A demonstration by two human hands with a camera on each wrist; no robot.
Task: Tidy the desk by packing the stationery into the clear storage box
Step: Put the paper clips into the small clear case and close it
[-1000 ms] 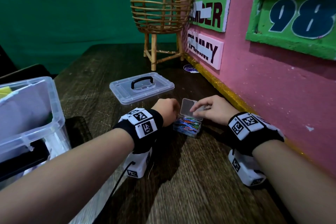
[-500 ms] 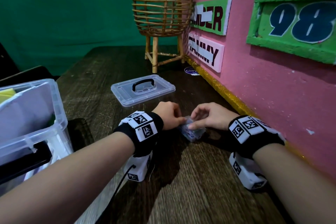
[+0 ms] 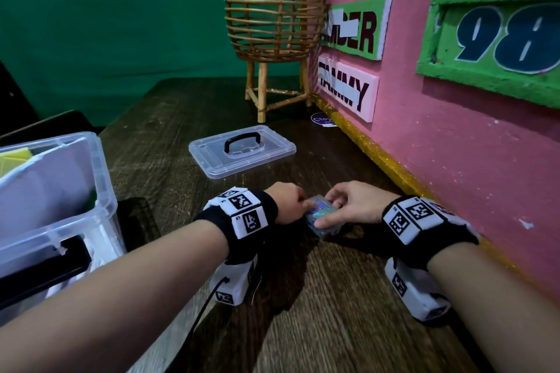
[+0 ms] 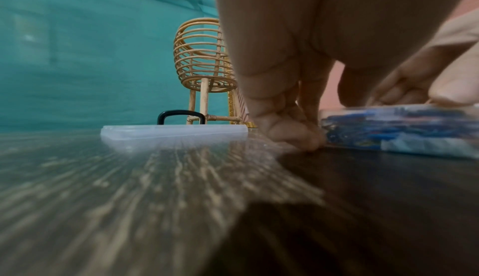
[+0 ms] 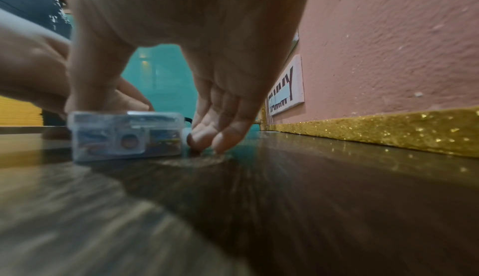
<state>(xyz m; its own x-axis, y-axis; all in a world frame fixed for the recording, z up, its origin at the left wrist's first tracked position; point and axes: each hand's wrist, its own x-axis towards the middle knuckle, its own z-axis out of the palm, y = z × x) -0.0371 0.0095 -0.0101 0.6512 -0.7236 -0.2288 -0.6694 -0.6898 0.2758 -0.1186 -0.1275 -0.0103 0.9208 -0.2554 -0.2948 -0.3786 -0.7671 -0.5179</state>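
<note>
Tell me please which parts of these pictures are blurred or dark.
Head view: sharp at the hands, desk streaked near the bottom edge. Left wrist view: paper clip case smeared, lid clearer. Right wrist view: case fairly clear, foreground desk blurred and shadowed.

clear storage box (image 3: 60, 191): cut off by the head view's left edge; contents mostly unreadable through its walls.
small clear case (image 3: 321, 215): partly covered by both hands; coloured contents blurred.
left hand (image 3: 288, 203): fingertips hidden behind the knuckles in the head view.
wall signs (image 3: 348, 85): letters partly taped over; top sign cropped.
desk (image 4: 129, 198): smeared by blur in both wrist views.
</note>
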